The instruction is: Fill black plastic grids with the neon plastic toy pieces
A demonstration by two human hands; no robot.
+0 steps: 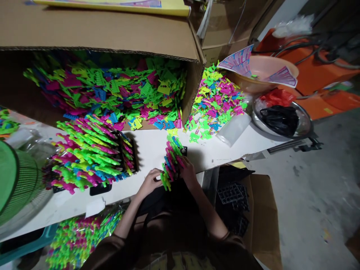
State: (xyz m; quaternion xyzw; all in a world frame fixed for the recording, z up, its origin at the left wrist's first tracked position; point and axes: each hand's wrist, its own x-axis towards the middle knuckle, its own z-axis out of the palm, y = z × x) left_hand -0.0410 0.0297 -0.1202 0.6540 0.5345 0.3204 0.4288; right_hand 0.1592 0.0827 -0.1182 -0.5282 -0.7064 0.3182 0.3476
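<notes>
At the white table's front edge, my left hand [152, 182] has its fingers closed at the near left end of a row of small plastic pieces [171, 161] in green, pink, blue and yellow. My right hand [188, 171] is curled against the right side of that row, its fingertips partly hidden by a pink piece. The row stands upright in a black holder, of which only a corner [183, 150] shows. To the left, a larger block of similar coloured pieces [90, 150] stands in rows in black holders.
A large cardboard box [112, 33] of loose pieces lies behind. Right of it are a loose pile [215, 99], a clear plastic container [234, 129], a pink basin [270, 67] and a metal bowl [306, 122]. A green basket [25, 180] stands left. An open carton [263, 213] sits below right.
</notes>
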